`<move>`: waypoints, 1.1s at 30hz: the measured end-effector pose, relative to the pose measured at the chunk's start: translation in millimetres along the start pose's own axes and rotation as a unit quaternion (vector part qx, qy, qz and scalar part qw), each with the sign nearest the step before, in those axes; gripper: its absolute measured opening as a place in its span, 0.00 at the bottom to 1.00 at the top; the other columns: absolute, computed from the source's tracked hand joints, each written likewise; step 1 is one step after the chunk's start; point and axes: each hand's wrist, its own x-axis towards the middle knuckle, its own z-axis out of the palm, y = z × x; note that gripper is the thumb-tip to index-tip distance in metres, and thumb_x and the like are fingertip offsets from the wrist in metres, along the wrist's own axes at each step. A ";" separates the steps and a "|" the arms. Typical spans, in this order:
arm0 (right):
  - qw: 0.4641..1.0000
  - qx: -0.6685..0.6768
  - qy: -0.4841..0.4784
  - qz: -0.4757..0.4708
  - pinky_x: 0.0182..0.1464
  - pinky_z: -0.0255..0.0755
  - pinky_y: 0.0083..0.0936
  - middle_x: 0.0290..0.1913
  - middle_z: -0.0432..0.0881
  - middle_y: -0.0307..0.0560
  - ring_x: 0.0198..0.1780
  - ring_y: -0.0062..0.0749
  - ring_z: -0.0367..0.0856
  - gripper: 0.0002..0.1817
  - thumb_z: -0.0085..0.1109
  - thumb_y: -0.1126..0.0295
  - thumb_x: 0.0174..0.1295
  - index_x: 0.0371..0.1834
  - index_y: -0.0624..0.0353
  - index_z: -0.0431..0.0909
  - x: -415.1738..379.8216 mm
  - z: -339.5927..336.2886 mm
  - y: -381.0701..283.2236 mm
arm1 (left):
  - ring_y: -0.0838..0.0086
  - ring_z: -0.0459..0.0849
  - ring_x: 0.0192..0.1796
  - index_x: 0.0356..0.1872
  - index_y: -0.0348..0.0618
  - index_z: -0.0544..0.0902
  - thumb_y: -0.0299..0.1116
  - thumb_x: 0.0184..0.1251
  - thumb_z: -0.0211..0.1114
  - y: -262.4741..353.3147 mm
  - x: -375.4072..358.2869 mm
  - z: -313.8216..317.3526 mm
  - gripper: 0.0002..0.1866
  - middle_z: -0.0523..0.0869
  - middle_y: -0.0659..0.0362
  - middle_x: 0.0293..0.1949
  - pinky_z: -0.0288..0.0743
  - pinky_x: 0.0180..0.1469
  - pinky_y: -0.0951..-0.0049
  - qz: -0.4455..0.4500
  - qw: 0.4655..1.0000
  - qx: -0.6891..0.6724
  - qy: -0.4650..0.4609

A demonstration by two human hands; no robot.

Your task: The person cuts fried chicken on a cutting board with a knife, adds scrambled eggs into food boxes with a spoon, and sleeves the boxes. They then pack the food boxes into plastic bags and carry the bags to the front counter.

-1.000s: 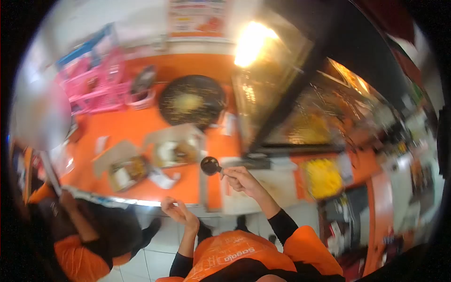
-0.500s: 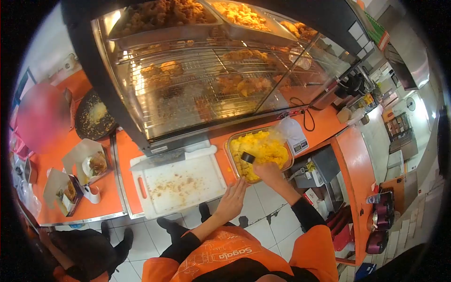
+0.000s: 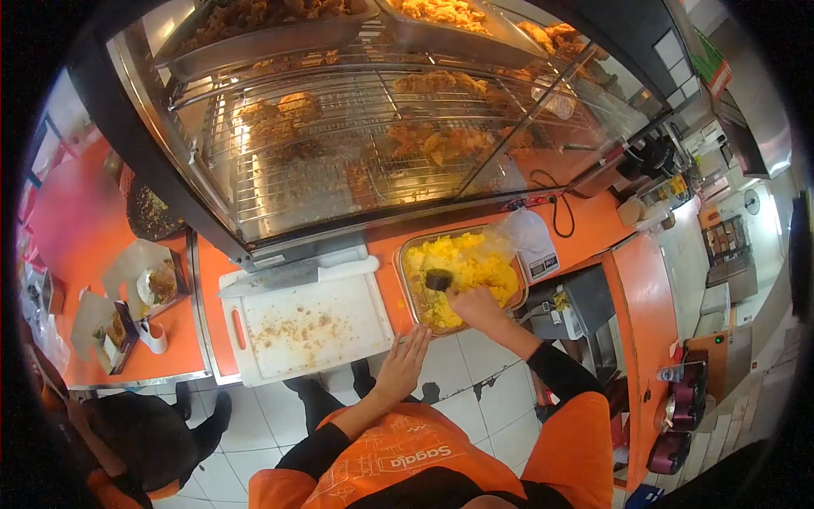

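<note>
One black scoop (image 3: 438,279) is now down in the yellow food (image 3: 485,273); a second ago it was over the table (image 3: 585,242) by the open boxes, so the work has shifted to the metal tray (image 3: 408,288). The right hand (image 3: 480,307) wraps its fingers around the scoop's handle. The left hand (image 3: 404,365) lies flat with fingers extended, gripping nothing, just beside the tray's near left corner; I cannot tell whether they touch.

Counted: one scoop, one tray of yellow food, one white cutting board (image 3: 360,310) strewn with crumbs, one knife (image 3: 288,275) along its far edge, two open boxes (image 3: 127,270) farther left, and one dark pan (image 3: 148,210), partly hidden.
</note>
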 end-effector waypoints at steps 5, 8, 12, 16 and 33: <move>0.999 0.031 0.012 0.021 0.22 0.77 0.32 0.17 0.80 0.50 0.22 0.40 0.84 0.06 0.56 0.73 0.51 0.27 0.66 0.77 -17.3 4.8 -45.3 | 0.62 0.51 0.76 0.71 0.32 0.56 0.31 0.62 0.48 -4.3 -2.0 9.2 0.34 0.57 0.48 0.73 0.41 0.75 0.53 0.009 1.000 0.009 -0.007; 0.988 0.129 -0.056 0.059 0.26 0.76 0.36 0.20 0.80 0.55 0.25 0.46 0.84 0.07 0.56 0.72 0.53 0.25 0.66 0.78 -28.8 7.5 -50.5 | 0.62 0.51 0.76 0.70 0.32 0.57 0.31 0.61 0.49 -4.3 -2.1 10.1 0.34 0.57 0.48 0.73 0.41 0.75 0.53 0.012 1.000 -0.005 0.001; 0.950 0.291 -0.069 0.091 0.29 0.73 0.39 0.23 0.79 0.61 0.25 0.54 0.80 0.11 0.55 0.68 0.57 0.25 0.66 0.78 -26.1 8.5 -36.8 | 0.62 0.52 0.76 0.70 0.33 0.58 0.29 0.58 0.52 -6.9 -1.6 1.4 0.35 0.57 0.48 0.73 0.42 0.75 0.52 0.025 0.999 -0.019 -0.006; 0.874 0.467 -0.118 0.069 0.22 0.65 0.29 0.14 0.71 0.49 0.16 0.30 0.69 0.13 0.53 0.65 0.62 0.27 0.65 0.77 -17.2 41.5 10.7 | 0.61 0.52 0.76 0.70 0.33 0.58 0.28 0.57 0.53 -16.0 -3.3 -0.9 0.36 0.56 0.47 0.73 0.43 0.75 0.52 0.051 0.998 -0.030 0.009; 0.691 0.649 -0.273 0.163 0.16 0.43 0.15 0.12 0.57 0.26 0.12 0.09 0.51 0.15 0.52 0.63 0.70 0.26 0.58 0.77 54.9 -118.7 17.5 | 0.54 0.52 0.75 0.68 0.40 0.61 0.21 0.51 0.55 -105.5 -73.7 -90.0 0.36 0.58 0.48 0.71 0.43 0.73 0.44 -0.072 0.962 -0.233 0.123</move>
